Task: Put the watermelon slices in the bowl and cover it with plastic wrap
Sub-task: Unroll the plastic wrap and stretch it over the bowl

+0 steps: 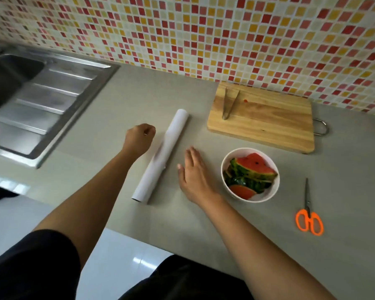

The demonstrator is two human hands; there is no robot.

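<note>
The watermelon slices (252, 171) lie in the white bowl (268, 194), which stands on the counter (160, 224) just right of our right hand (193, 176). So we judge the step in hand to be the covering.

The roll of plastic wrap (162, 154) lies slantwise between our two hands, touching neither as far as we can see. Our left hand (140, 137) is beside the roll's far half, fingers curled into a fist with nothing visible in them. Our right hand is flat, fingers straight and slightly spread, low over the counter between roll and bowl.

To do this well, we should steady the roll with the left hand and find the loose edge with the right fingertips. Then we draw out a sheet clearly wider than the bowl's rim, keeping it taut so it does not cling to itself. The orange scissors (309, 211) lie right of the bowl, handy for the cut. The top slice seems to stand proud of the rim, so we should leave some slack.
</note>
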